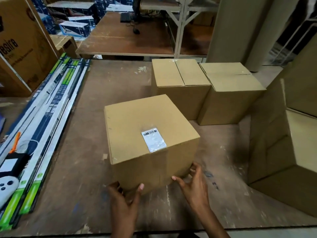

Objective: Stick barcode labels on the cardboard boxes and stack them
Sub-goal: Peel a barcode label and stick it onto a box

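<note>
The wooden counter [82, 169] carries stacked cardboard boxes [283, 152] along its right edge and long tube-light cartons [51, 107] along its left, with bare room between. Two sealed boxes [205, 86] stand near the far edge. The labelled box [151, 138], barcode label [153, 140] on top, sits near the front edge. The left hand [125, 200] and right hand [193, 182] hold its lower corners, fingers [193, 169] spread.

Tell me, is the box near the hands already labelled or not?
Labelled: a white barcode label lies flat on the top face of the box.
</note>
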{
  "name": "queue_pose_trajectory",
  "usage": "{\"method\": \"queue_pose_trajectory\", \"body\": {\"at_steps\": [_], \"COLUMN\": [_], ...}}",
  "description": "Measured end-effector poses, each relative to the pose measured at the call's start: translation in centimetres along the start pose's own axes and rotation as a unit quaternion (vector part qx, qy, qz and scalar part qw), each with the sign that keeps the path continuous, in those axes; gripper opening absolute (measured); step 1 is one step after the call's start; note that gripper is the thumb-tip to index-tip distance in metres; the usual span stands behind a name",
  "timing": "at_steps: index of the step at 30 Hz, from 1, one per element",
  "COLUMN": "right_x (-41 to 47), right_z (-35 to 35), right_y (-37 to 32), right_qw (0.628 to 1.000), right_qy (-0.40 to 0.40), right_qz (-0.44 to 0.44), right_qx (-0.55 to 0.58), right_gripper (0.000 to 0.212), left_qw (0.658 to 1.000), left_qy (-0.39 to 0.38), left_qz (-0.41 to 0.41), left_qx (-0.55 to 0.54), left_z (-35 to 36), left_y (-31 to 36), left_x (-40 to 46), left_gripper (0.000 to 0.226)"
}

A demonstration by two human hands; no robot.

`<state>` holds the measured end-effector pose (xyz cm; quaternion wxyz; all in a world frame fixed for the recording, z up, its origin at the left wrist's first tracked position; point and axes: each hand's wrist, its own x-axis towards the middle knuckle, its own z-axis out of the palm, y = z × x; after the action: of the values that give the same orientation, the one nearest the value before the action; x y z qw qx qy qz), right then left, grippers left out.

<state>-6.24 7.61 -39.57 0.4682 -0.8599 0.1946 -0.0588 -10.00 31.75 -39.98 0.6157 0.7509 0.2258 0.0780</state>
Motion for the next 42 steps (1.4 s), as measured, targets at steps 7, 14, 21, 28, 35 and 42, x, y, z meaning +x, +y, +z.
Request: {"method": "queue_pose_trajectory", "body": {"at_steps": [7, 14, 21, 28, 35, 42], "right_x": [-1.7, -1.5, -1.6, -2.6, -3.1, -6.1], "right_z": [-4.2, -9.6, -14.1, -17.3, -19.9, -24.4], "right_y": [5.4, 9.0, 12.3, 15.3, 16.7, 10.9], "right_qw": [1.0, 0.997, 0.995, 0.996, 0.999, 0.965], "right_qy": [0.029, 0.072, 0.095, 0.086, 0.021, 0.187], "right_qz": [-0.001, -0.003, -0.006, -0.003, -0.022, -0.177], "right_qx": [-0.006, -0.014, 0.028, 0.037, 0.017, 0.044], "right_gripper": [0.093, 0.082, 0.082, 0.08, 0.063, 0.063], "left_qw": [0.998, 0.993, 0.988, 0.985, 0.988, 0.936], "left_qy": [-0.069, -0.112, -0.13, -0.156, -0.134, -0.014], "left_qz": [0.013, 0.038, 0.075, 0.074, 0.072, 0.328], "left_qx": [0.007, 0.014, 0.032, 0.021, 0.004, 0.126], "left_z": [2.4, 6.9, 12.3, 14.6, 15.2, 15.3], "left_y": [0.2, 1.9, 3.0, 1.7, -0.1, 5.8], "left_x": [-3.3, -5.7, -9.2, -12.0, -13.7, -16.2], "left_gripper": [0.064, 0.052, 0.047, 0.046, 0.056, 0.114]}}
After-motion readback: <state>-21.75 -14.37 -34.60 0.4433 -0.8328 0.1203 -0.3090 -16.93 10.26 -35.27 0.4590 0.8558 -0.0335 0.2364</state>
